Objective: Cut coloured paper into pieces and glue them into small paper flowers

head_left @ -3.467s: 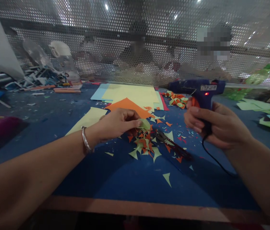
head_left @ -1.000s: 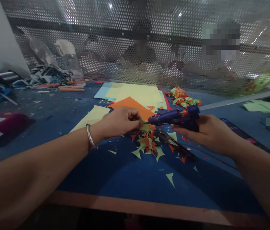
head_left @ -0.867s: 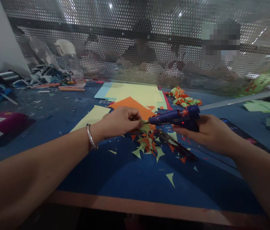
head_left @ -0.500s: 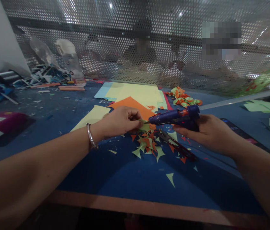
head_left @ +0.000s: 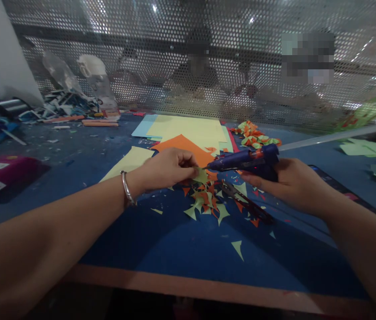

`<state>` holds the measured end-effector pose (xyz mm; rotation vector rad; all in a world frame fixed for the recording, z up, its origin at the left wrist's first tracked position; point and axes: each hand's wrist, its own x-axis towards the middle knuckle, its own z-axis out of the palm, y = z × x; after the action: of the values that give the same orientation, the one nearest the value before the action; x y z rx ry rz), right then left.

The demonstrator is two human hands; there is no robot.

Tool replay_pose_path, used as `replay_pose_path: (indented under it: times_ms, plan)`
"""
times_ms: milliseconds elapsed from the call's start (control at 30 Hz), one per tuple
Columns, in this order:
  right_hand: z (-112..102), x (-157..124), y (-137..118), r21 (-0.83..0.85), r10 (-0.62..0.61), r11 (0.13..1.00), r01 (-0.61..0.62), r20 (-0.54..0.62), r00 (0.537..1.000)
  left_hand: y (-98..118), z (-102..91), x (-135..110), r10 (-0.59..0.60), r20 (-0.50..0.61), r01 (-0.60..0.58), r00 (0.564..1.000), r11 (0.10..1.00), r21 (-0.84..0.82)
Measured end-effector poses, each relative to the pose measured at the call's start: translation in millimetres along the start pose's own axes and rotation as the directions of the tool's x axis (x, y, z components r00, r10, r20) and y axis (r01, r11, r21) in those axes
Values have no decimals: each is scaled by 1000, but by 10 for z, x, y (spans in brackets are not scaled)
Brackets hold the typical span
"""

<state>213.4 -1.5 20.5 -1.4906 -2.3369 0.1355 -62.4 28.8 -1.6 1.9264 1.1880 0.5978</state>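
Observation:
My left hand pinches a small yellow-green paper piece between thumb and fingers. Wrapped round the grip of a blue glue gun is my right hand. The gun points left, with its nozzle at the paper's upper edge; whether the two touch I cannot tell. A long translucent glue stick sticks out of the gun's back. Below both hands lie green and orange paper scraps and dark-handled scissors.
Orange paper and pale yellow sheets lie behind my hands. Curled paper pieces are heaped at the back right, near a perforated screen. A phone lies right, a magenta power strip left, a clear bottle back left.
The gun's nozzle has shifted very slightly, and the paper in my left hand has tilted, showing more of its face. Both hands otherwise stay in place.

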Motion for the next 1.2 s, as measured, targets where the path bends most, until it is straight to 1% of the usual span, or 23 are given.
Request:
replay_pose_path:
  times_ms: [100,200,300,367,433,533,567,633,700,833,933,1000,1067,1133,1167,1200]
  plan:
    - [7,6,11,-2,21,1000,-21,33,999,-13,-3,7,2,1,-2,1000,1000,-10]
    - [2,24,20,45,61,997,-61,7,998,-9,-3,3,18,14,-17,1000,998,-55]
    - [-19,42,42,86,155,984,-153,-16,988,7,3,-13,24,21,-22,999,993,-116]
    - [-32,49,65,144,232,962,-232,16,973,18,8,-27,14,17,-11,1000,988,-155]
    - [-34,57,88,256,312,913,-318,66,948,28,13,-38,-6,20,10,1000,978,-206]
    - [-15,83,118,459,440,765,-451,139,887,47,18,-46,-46,21,50,999,962,-268]
    - [-5,95,132,504,478,713,-488,161,864,54,20,-45,-58,17,61,998,959,-277]
    - [18,125,172,529,519,663,-530,186,834,67,25,-42,-70,1,68,998,957,-281]
    - [50,154,235,510,539,649,-564,214,815,73,33,-40,-65,-12,59,998,957,-285]
    - [138,206,388,423,571,669,-612,235,787,54,48,-40,-50,-23,40,998,949,-313]
    - [171,235,471,311,589,707,-635,236,773,31,52,-44,-34,-22,24,999,944,-329]
    - [144,239,488,213,593,748,-629,211,777,32,53,-49,-32,-25,22,999,945,-326]
    - [88,222,463,106,596,785,-611,141,791,51,55,-57,-31,-27,21,999,948,-318]
    - [37,182,388,-3,580,815,-580,16,815,77,59,-65,-30,-26,20,999,952,-305]
    - [24,155,331,-116,510,846,-520,-109,853,89,63,-67,-29,-24,20,999,954,-300]
    - [22,125,264,-162,430,875,-456,-171,886,98,67,-69,-29,-22,21,999,954,-297]
